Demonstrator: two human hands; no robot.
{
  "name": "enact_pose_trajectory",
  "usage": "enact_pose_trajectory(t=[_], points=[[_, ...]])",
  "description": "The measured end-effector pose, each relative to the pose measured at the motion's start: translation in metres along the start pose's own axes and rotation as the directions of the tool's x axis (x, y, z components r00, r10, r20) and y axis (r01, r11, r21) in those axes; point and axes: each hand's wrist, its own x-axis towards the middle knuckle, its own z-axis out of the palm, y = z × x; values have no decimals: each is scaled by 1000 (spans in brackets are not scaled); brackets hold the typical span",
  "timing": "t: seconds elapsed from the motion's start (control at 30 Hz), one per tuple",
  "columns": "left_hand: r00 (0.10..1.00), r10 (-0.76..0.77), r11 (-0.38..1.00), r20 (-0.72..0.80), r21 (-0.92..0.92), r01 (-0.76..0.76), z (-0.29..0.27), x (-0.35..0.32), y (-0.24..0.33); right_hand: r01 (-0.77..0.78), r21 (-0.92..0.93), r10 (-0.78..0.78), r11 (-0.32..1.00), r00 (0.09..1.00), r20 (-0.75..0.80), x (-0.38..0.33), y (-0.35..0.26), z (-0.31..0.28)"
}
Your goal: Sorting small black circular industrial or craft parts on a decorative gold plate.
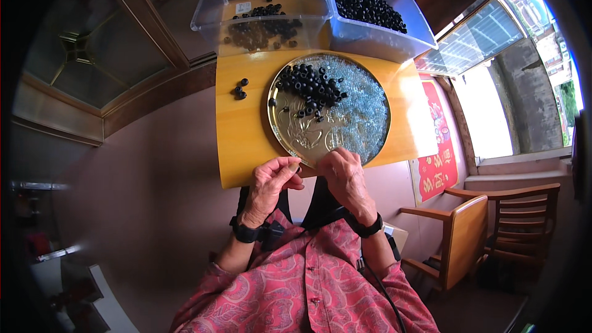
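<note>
Near the front edge of the table, my left hand [274, 183] pinches a small black bead [299, 170] between thumb and fingers. Just to its right, my right hand [346, 177] is closed over the rim of a round metal tray [302, 135], fingertips pressed together; whatever they hold is hidden. A heap of black beads [308, 86], some showing holes, covers the upper left part of the tray. Over its right side spreads a layer of tiny, shiny pale-blue clear pieces [364, 111], too small to name. A raised pattern shows on the tray's bare lower left.
Several loose black beads [240, 92] lie on the yellow wooden table [237, 142] left of the tray. Behind stand a clear plastic bin [206, 21] with scattered black beads and another bin [382, 38] holding many more. Wooden chairs [475, 234] stand at right, below an open window [478, 37].
</note>
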Motion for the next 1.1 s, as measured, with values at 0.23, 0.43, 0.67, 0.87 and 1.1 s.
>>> enact_pose_trajectory(t=[0.23, 0.43, 0.67, 0.87, 1.1], points=[[1000, 1, 1000, 2, -14, -1, 3, 1, 1, -12, -77, 0, 997, 989, -149, 1, -3, 10], [1000, -16, 1000, -13, 4, 16, 4, 0, 2, -15, -81, 2, 997, 988, -155, -2, 4, 13], [998, -42, 996, 42, 77, 38, 10, 4, 1, -156, 69, 168, 985, 959, -228, -4, 5, 13], [999, 4, 983, 45, 181, -12, 22, 9, 9, -158, 134, 193, 978, 933, -304, 2, 0, 2], [992, 121, 954, 38, 271, -127, 36, 18, 5, -309, 839, 566, 448, 825, 2, -2, -2, 0]])
